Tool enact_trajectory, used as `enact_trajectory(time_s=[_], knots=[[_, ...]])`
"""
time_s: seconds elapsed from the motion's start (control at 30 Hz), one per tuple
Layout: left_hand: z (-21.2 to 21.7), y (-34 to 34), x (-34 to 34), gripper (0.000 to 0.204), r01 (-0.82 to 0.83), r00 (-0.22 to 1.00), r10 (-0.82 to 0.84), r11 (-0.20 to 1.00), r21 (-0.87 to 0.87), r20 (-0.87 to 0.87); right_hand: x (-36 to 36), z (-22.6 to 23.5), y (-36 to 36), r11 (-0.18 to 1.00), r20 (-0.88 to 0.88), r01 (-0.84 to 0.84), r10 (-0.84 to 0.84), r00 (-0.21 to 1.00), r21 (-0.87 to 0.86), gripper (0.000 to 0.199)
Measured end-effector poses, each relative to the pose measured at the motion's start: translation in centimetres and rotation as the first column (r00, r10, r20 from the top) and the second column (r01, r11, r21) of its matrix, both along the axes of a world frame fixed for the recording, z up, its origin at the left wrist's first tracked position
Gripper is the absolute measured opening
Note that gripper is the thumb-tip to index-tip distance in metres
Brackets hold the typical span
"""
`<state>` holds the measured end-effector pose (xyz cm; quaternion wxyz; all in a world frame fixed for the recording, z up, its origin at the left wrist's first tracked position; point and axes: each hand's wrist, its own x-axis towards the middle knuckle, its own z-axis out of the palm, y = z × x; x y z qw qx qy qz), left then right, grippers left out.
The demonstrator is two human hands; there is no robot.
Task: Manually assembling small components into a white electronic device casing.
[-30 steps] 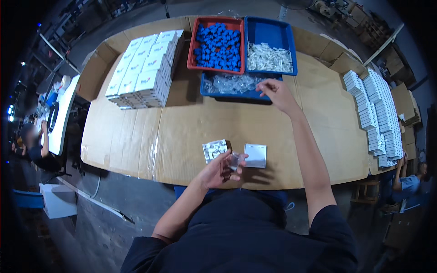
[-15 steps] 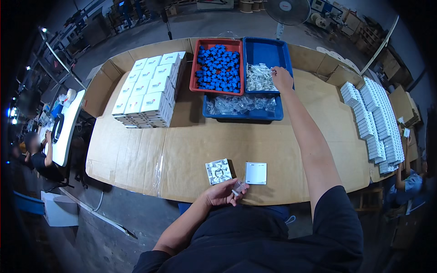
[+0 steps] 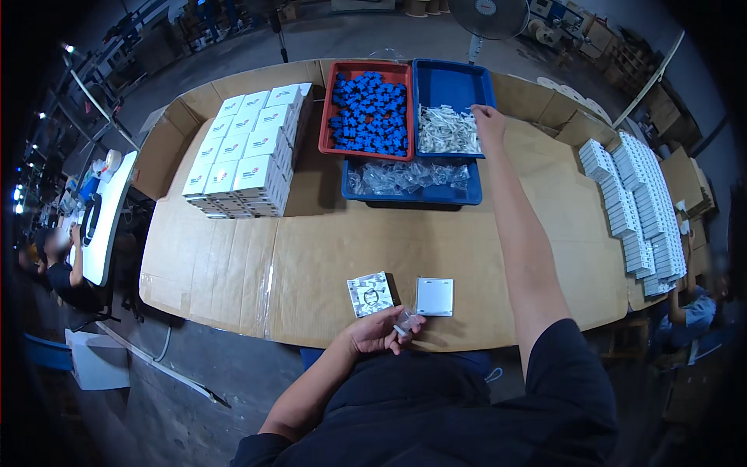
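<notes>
My left hand (image 3: 375,331) is closed around a small clear plastic bag (image 3: 407,317) with a white piece showing at its lower end. It rests near the table's front edge. Just beyond it lie an open square box part (image 3: 369,294) with a grey-and-white inside and a flat white square cover (image 3: 435,296). My right arm stretches far forward. The right hand (image 3: 489,124) pinches its fingers together at the right rim of a blue bin (image 3: 451,78) holding many small white plastic parts (image 3: 447,131). Whatever sits between those fingertips is too small to make out.
A red bin (image 3: 325,117) full of blue parts stands beside the blue one. In front is another blue bin (image 3: 412,194) of clear bags. White boxes (image 3: 241,152) are stacked left, more white units (image 3: 634,210) right. Cardboard walls (image 3: 537,105) edge the table. People work at both sides.
My right hand has drawn from over the white parts to the bin's right rim. My left hand keeps hold of the bag. The whole view has shifted slightly.
</notes>
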<state>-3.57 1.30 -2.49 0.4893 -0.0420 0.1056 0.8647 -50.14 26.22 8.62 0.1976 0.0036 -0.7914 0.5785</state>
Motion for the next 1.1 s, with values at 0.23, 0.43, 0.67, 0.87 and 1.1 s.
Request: enact_trajectory(time_s=[0.23, 0.43, 0.67, 0.87, 1.1], knots=[[0.8, -0.3, 0.3, 0.059, -0.01, 0.999, 0.008, 0.999, -0.031, -0.045, 11.5, 8.6, -1.4, 0.611, -0.118, -0.429, 0.481, 0.869, -0.666, 0.014], [0.2, -0.1, 1.1, 0.062, -0.039, 0.999, 0.038, 0.998, -0.049, -0.023, 16.5, 8.2, -1.2, 0.552, -0.186, -0.571, 0.6, 0.778, -0.608, 0.018], [1.2, 0.1, 0.7, 0.065, -0.257, 0.965, 0.255, 0.966, -0.037, -0.053, 28.1, 5.7, -3.6, 0.636, 0.081, -0.634, 0.731, 0.678, -0.44, 0.012], [6.4, -0.2, 0.3, 0.058, -0.474, 0.88, 0.445, 0.807, -0.351, -0.166, 35.5, 1.8, -5.9, 0.648, 0.318, -0.703, 0.759, 0.568, -0.292, 0.011], [7.9, 0.3, 1.3, 0.048, -0.538, 0.843, 0.46, 0.742, -0.401, -0.279, 37.0, 3.1, -6.3, 0.578, 0.47, -0.78, 0.772, 0.427, -0.241, 0.01]])
